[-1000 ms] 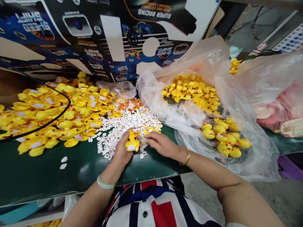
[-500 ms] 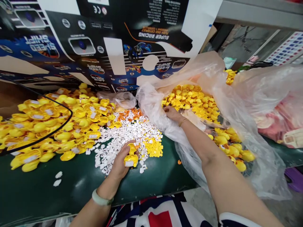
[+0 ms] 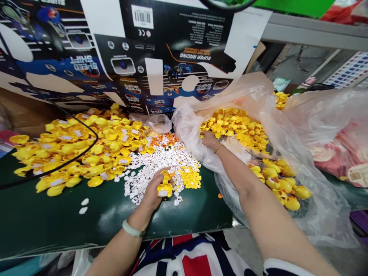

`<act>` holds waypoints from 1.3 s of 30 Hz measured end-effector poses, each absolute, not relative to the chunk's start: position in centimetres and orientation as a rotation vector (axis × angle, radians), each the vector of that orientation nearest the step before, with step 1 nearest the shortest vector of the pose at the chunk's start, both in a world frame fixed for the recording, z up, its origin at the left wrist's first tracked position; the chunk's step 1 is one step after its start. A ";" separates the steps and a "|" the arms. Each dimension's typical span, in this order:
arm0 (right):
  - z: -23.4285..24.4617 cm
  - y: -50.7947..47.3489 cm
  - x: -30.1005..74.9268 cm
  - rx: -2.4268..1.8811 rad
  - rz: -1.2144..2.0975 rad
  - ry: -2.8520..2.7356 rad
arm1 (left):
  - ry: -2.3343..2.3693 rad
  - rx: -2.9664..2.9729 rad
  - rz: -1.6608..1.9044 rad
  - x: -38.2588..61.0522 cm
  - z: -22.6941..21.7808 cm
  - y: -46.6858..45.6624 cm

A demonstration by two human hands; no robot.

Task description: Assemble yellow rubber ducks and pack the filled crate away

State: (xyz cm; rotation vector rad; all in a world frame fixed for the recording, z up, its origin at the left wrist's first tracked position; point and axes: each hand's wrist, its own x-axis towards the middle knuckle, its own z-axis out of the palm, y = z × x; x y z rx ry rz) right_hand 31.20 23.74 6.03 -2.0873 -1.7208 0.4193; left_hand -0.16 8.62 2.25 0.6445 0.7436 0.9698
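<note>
The left hand (image 3: 153, 190) grips a yellow duck shell (image 3: 165, 188) beside white eye pieces (image 3: 161, 159); beyond it, the right hand (image 3: 209, 139), its grip unclear, reaches into bagged duck parts (image 3: 237, 122).

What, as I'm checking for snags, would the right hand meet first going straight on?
Probably the left side of the clear plastic bag, though depth is unclear: yellow pieces lie close by the right hand.

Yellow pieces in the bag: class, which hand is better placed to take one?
Probably the right hand: it is at the yellow pieces, while the left hand holds a duck shell.
</note>
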 end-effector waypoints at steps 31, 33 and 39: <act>2.1 -1.8 24.4 -1.485 0.450 -2.302 | 0.781 0.354 0.936 -1.0 3.8 5.7; 3.4 -1.1 23.1 -1.421 0.499 -2.165 | 0.775 0.352 0.917 -0.9 3.5 5.5; 7.2 2.4 18.1 -0.986 0.685 -2.151 | 0.719 0.339 0.866 0.3 3.0 5.0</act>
